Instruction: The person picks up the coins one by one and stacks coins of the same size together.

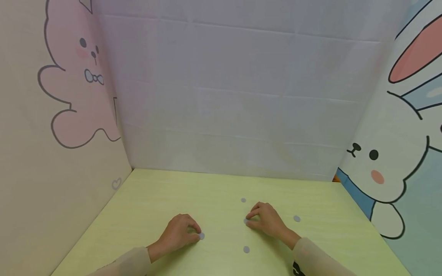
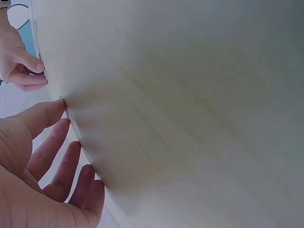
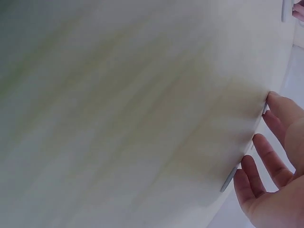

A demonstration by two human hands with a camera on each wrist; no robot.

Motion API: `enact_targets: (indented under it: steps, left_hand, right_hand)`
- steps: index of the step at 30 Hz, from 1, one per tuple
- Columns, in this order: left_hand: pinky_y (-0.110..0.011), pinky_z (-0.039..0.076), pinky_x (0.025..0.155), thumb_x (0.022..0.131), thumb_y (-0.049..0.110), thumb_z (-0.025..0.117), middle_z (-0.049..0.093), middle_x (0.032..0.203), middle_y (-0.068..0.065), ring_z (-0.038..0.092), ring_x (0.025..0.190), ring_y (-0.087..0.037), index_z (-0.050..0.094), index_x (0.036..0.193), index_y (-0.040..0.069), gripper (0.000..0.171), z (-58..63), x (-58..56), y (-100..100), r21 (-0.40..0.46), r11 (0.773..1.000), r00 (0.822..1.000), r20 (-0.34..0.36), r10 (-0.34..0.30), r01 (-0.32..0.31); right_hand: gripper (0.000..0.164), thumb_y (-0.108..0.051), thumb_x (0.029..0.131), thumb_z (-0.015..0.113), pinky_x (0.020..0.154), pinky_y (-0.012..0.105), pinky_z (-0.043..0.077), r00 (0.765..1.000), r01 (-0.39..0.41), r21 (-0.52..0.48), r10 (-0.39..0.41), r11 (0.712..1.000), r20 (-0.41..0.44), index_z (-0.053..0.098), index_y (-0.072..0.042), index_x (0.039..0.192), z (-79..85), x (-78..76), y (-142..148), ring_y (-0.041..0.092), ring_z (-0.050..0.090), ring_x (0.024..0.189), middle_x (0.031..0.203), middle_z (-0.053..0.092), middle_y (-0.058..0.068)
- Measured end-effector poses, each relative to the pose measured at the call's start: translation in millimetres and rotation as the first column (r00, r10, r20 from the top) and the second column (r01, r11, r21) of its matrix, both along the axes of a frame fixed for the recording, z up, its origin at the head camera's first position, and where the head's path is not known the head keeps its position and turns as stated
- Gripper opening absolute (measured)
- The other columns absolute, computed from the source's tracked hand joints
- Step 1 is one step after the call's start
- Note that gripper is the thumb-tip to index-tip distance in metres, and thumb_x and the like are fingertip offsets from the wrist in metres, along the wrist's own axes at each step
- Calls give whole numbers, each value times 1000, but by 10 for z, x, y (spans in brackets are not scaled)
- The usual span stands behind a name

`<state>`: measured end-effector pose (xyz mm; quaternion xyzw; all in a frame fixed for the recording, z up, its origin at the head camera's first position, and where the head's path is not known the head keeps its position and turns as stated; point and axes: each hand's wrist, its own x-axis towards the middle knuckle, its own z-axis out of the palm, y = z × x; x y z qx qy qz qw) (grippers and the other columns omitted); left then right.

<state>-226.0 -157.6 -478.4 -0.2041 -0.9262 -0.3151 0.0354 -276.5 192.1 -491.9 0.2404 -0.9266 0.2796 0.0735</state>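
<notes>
- Pale yellow-green flat tabletop [image 1: 155, 199]: work low, fingertips skimming it, so you get under thin rims.
- Your left hand [image 1: 178, 233]: thumb and fingertips pinch a small flat round grey disc [image 1: 202, 236] by its rim, at tabletop level. Squeeze lightly; hard pressure likely skids it.
- Your right hand [image 1: 267, 220]: same pinch on a second flat grey disc [image 1: 245, 221], mostly hidden by fingers; material unclear.
- Three loose grey discs [image 1: 297, 218]: near your right hand; don't sweep them with trailing fingers.

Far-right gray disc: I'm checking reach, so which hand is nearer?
Right. The right hand is just left of that disc; the left hand is much farther left.
</notes>
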Motion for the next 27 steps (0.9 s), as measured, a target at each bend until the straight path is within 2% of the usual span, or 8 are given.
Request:
enact_targets:
  steps: [2, 4, 9, 12, 19, 23, 27]
  left_hand:
    - [-48, 52, 90, 78, 21, 95, 73, 93, 11, 64, 96, -18, 83, 84, 22, 13, -5, -3, -1, 2, 1000, 1000, 2, 1, -1]
    - [-49, 51, 90, 78, 21, 95, 73, 94, 11, 63, 96, -19, 83, 84, 23, 14, -2, -3, -3, 4, 1000, 1000, 6, 6, -6]
    - [-50, 51, 92, 77, 20, 95, 73, 94, 11, 64, 97, -19, 83, 84, 23, 15, 6, -4, -7, 14, 1000, 1000, 14, 8, -8]
    - [-52, 51, 93, 76, 19, 96, 74, 93, 11, 64, 98, -20, 83, 83, 23, 15, 2, -7, -10, 26, 1000, 1000, 21, 4, -5]
    - [-50, 51, 93, 77, 21, 96, 73, 92, 13, 64, 97, -19, 83, 84, 23, 15, -20, -9, -14, 22, 1000, 1000, 22, 6, -7]
    - [-48, 51, 92, 77, 20, 96, 72, 92, 15, 64, 97, -18, 83, 84, 25, 15, -23, -7, -14, 23, 1000, 1000, 21, 10, -10]
    - [-47, 51, 93, 77, 20, 96, 73, 91, 16, 64, 96, -17, 83, 84, 25, 15, -22, -8, -21, 26, 1000, 1000, 16, 6, -6]
  right_hand:
    - [10, -28, 87, 90, 88, 43, 54, 1000, -11, 12, 12, 1000, -21, 86, -19, 92, -10, -8, -2, 15, 63, 92, 98, 71, -7]
    - [9, -26, 87, 90, 94, 49, 54, 999, -19, 20, 20, 1000, -40, 86, -18, 91, -17, -12, -11, 14, 65, 92, 96, 72, -8]
    - [8, -22, 86, 90, 105, 66, 47, 998, -26, 18, 27, 999, -60, 85, -16, 89, -23, -15, -24, 16, 68, 92, 95, 73, -6]
    - [8, -23, 87, 90, 103, 63, 49, 999, -21, 14, 22, 1000, -49, 85, -16, 88, -22, -13, -30, 16, 68, 92, 95, 74, -6]
    - [10, -27, 87, 89, 89, 45, 57, 1000, -15, 0, 15, 1000, -16, 85, -18, 88, 5, 37, -76, 15, 67, 92, 97, 72, -8]
    - [10, -27, 88, 89, 86, 41, 57, 1000, -28, -25, 27, 999, -15, 85, -17, 88, 36, 76, -138, 15, 67, 90, 96, 72, -9]
    - [12, -28, 88, 89, 89, 42, 56, 999, -27, -54, 29, 998, 24, 85, -17, 89, 61, 117, -232, 15, 67, 93, 97, 72, -9]
